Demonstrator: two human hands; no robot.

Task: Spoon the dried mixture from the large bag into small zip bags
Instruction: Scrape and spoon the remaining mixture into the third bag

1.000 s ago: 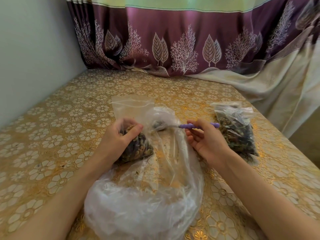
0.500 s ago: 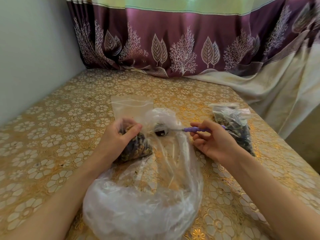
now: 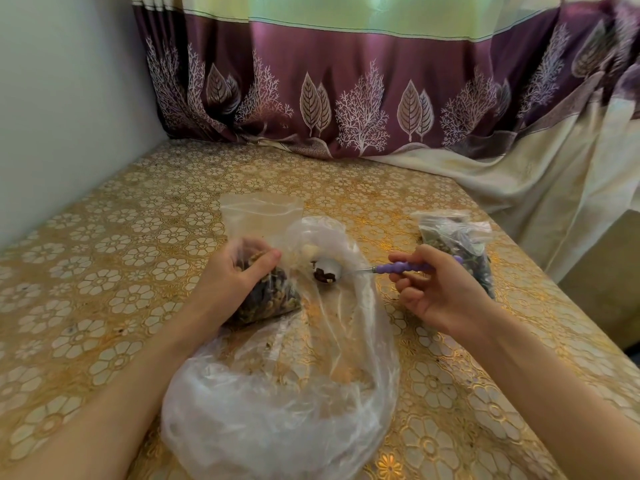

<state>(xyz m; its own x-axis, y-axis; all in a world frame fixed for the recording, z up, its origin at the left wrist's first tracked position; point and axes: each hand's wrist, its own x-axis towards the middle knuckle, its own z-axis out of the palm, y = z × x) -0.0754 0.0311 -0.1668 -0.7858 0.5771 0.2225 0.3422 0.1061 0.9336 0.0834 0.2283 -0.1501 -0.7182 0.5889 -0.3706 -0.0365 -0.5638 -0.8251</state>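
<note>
A large clear plastic bag (image 3: 284,407) lies crumpled on the table in front of me, nearly empty, with crumbs of dried mixture inside. My left hand (image 3: 232,282) grips a small zip bag (image 3: 266,292) partly filled with dried mixture, its open top standing upright. My right hand (image 3: 440,289) pinches the purple handle of a metal spoon (image 3: 327,270). The spoon's bowl carries a little dark mixture and hovers just right of the small bag's mouth, above the large bag.
A second small zip bag (image 3: 460,247), filled with mixture, lies at the right behind my right hand. The table wears a gold floral cloth (image 3: 114,271). A purple patterned curtain (image 3: 346,98) hangs along the back, a wall stands at left, and the table edge is at right.
My right hand has drawn the spoon to the right and up, out of the large bag's folds, so its loaded bowl now shows. The left hand still holds the small bag.
</note>
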